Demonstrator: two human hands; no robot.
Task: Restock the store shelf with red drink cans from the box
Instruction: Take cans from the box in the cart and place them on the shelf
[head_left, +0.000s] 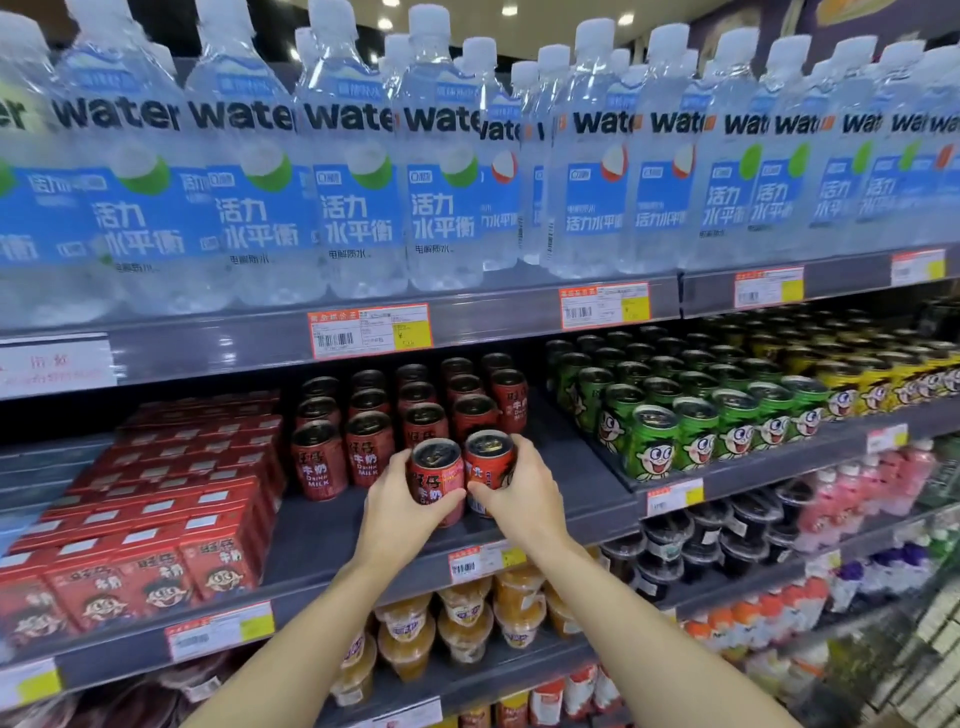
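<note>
Partly done, by the look of it: red cans already standing in rows toward the back of the grey shelf, with bare shelf left in front of them. Two more going in now, side by side and touching, at the front of those rows. Left hand wrapped around the left can, right hand wrapped around the right can, both closed in a firm grip. Both cans upright, long way running up and down, dark tops facing up, labels facing out toward the aisle. Hard to tell whether the bottoms are touching the shelf or just above it. Box not in view, so no way to know how many cans are left to bring. Probably still room for more at the front. Red cartons to the left, green cans to the right, water bottles on the shelf above.
</note>
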